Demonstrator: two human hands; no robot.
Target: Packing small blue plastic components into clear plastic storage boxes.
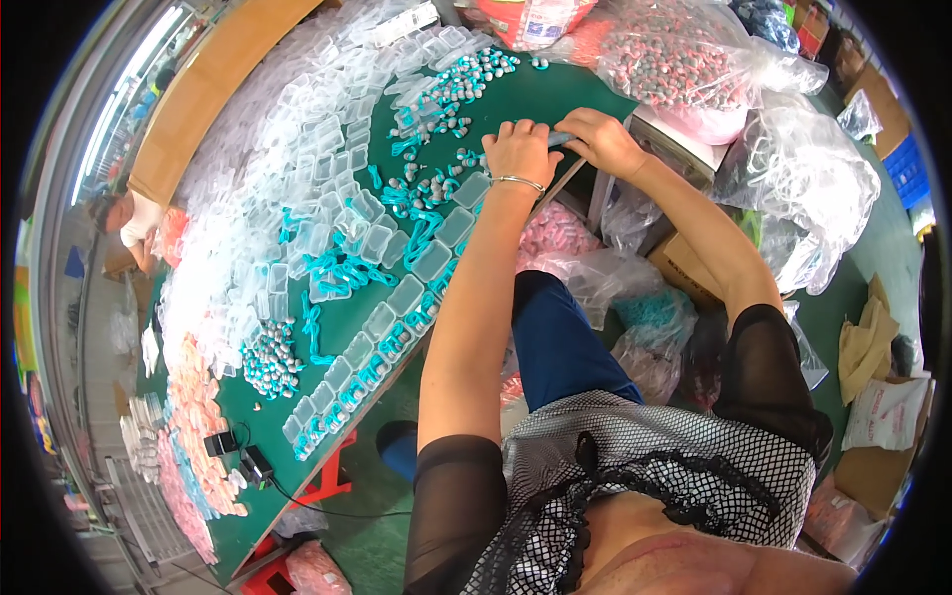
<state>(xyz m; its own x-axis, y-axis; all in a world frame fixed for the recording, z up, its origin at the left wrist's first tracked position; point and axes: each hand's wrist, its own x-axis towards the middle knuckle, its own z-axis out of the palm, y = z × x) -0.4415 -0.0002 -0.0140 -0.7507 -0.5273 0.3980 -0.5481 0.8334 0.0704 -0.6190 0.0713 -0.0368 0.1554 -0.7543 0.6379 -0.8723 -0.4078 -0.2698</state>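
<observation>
Beyond your netted top (654,421), your left hand (521,157) and right hand (603,141) clamp fingers on a bluish-grey piece (561,139) by the table (585,89), where lined-up boxes (358,350) hold cords while loose bundles (342,273) lie unboxed.

Fingers cover much of the slim grey-blue piece (562,140) between the left grip (520,157) and the right grip (602,142), so its kind and full shape cannot be told. The heaped clear boxes (322,149) hide a wide stretch of the green surface (585,91). Small grey pieces (270,362) on teal cords are too tiny and tangled to count. The upper edge cuts off a red bag (526,24). A black cable (337,513) disappears behind the left sleeve (454,511). The co-worker (144,216) is small, the hands unreadable. The surface partly hides a red stool (332,478).
</observation>
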